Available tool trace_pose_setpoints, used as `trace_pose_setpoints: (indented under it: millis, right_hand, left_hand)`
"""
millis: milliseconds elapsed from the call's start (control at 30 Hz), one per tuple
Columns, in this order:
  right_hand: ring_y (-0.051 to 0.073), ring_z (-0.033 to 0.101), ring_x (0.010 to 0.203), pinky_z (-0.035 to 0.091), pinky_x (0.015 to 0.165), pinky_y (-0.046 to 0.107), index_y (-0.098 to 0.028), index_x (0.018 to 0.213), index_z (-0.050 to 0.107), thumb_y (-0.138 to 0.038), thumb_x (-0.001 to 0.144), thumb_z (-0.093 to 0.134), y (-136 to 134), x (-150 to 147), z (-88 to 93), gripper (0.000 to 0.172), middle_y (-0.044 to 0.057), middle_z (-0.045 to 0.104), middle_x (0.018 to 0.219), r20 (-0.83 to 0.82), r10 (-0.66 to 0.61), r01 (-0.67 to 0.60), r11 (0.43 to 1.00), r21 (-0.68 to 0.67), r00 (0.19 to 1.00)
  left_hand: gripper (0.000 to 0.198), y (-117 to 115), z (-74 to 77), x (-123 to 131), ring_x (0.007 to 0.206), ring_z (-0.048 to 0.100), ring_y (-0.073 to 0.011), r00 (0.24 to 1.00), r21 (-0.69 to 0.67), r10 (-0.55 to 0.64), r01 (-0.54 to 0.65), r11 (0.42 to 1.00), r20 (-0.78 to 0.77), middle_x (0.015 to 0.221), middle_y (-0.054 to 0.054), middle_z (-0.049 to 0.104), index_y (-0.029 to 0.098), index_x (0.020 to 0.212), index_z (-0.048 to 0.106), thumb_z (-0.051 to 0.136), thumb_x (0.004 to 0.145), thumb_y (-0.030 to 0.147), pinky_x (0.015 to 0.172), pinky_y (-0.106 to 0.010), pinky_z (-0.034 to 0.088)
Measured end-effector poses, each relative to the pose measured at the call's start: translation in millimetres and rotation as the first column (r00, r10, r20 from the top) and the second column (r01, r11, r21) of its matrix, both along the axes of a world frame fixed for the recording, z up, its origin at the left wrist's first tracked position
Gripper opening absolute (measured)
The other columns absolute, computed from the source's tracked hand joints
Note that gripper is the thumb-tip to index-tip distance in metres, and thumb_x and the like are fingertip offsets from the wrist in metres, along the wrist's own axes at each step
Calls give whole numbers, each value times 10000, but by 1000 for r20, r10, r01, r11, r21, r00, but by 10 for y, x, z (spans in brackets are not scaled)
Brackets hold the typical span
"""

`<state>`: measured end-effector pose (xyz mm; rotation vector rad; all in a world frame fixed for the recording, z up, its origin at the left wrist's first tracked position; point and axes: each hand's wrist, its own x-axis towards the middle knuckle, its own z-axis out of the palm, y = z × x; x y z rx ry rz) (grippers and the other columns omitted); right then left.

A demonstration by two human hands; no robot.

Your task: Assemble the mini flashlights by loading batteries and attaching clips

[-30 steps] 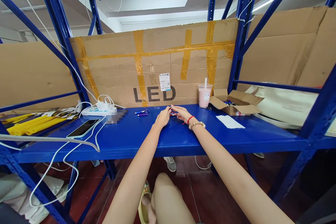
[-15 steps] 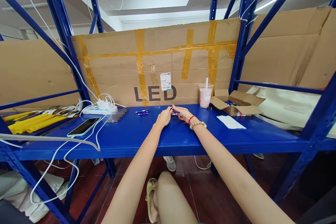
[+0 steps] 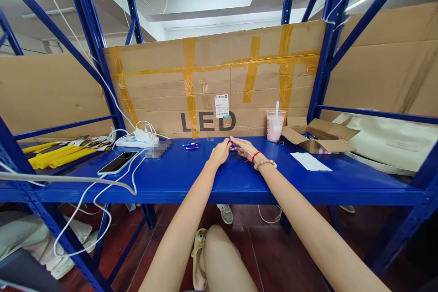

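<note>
My left hand point(image 3: 219, 152) and my right hand point(image 3: 243, 147) meet above the middle of the blue shelf top point(image 3: 171, 178). Their fingertips pinch together around a small dark, reddish pen-like piece point(image 3: 229, 141), mostly covered by the fingers. Just under my right fingers, a shiny purple and silver pen-like thing point(image 3: 233, 148) shows in part; whether it is held or lies on the surface, I cannot tell. To the left of my hands lie a few blue and purple pens point(image 3: 191, 147). A red string and a beaded bracelet circle my right wrist.
A pink drink cup point(image 3: 275, 127) with a straw stands at the back, beside an open cardboard box point(image 3: 321, 141) with small things inside. White paper point(image 3: 311, 161) lies at right. Leftward are a phone point(image 3: 117, 163), a power strip point(image 3: 132, 142) and loose white cables.
The view has shifted, so the whole scene sits slightly further right. My hands stay together at the same place on the shelf, their fingers changed only slightly.
</note>
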<state>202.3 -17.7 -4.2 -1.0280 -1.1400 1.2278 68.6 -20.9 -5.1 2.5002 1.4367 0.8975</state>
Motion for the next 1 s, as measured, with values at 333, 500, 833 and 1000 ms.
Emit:
trace_pose_setpoints:
  millis: [333,500,833,1000]
  right_hand:
    - [34,508,465,357,370,122,-195,823,684,-396,674,694,28,-16,-23,249,3,655,716,56,-74,74,997,15,996]
    - [44,515,473,331,356,132,-173,808,697,-405,635,717,19,-25,-33,291,25,661,722,116,-116,112,993,37,986]
    - [43,482,414,303,330,144,-142,675,690,-390,623,712,8,-56,-51,254,23,644,625,209,-185,165,980,111,960]
    - [57,490,398,304,323,157,-144,611,674,-370,621,707,14,-66,-94,228,21,645,602,250,-225,181,966,185,942]
  left_hand:
    - [303,-72,47,2,932,600,-207,1000,-18,28,-28,999,-2,965,-56,641,261,1222,378,264,944,305,753,-288,437]
    - [305,-81,46,-13,935,598,-210,999,-21,40,-40,999,-17,968,-56,645,265,1219,398,275,941,291,746,-282,434]
    - [261,-26,-8,-29,1006,569,-230,996,-15,61,-62,998,-58,1073,-78,616,244,1149,439,290,934,249,779,-322,431]
    - [233,-26,-12,-44,1007,569,-233,994,-39,70,-74,997,-81,1077,-82,617,239,1099,474,324,922,234,788,-329,432]
